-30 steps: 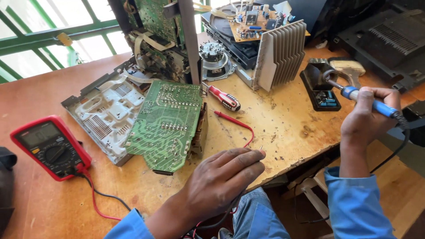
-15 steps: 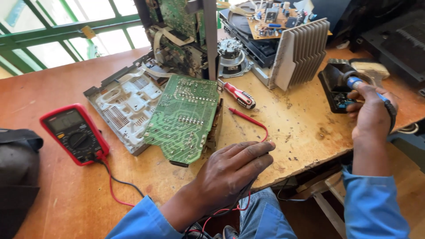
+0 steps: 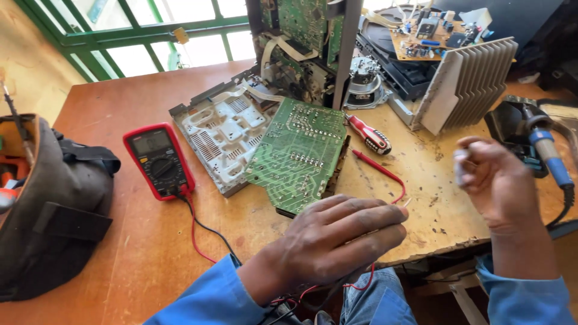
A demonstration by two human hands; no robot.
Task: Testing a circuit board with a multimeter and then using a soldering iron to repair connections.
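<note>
My left hand [image 3: 337, 241] lies flat on the wooden table's front edge [image 3: 445, 232], fingers stretched out, just below a green circuit board [image 3: 301, 150]. A red test probe [image 3: 376, 168] and its lead run under the fingertips; nothing is gripped. My right hand [image 3: 494, 180] hovers above the table's right side, fingers loosely curled and blurred, with nothing in them. Just right of it, a blue-handled soldering iron [image 3: 545, 153] rests in its black stand [image 3: 506, 123].
A red multimeter [image 3: 159, 159] lies at the left, with leads trailing to the front edge. Behind the board are a grey chassis plate [image 3: 220, 129], a red-handled screwdriver [image 3: 370, 137], an opened device [image 3: 304, 42] and a ribbed heat sink [image 3: 475, 81]. A dark tool bag [image 3: 54, 204] fills the far left.
My right hand has let go of the soldering iron, which now sits in its stand, and has drawn back to the left. My left hand has stayed on the table edge.
</note>
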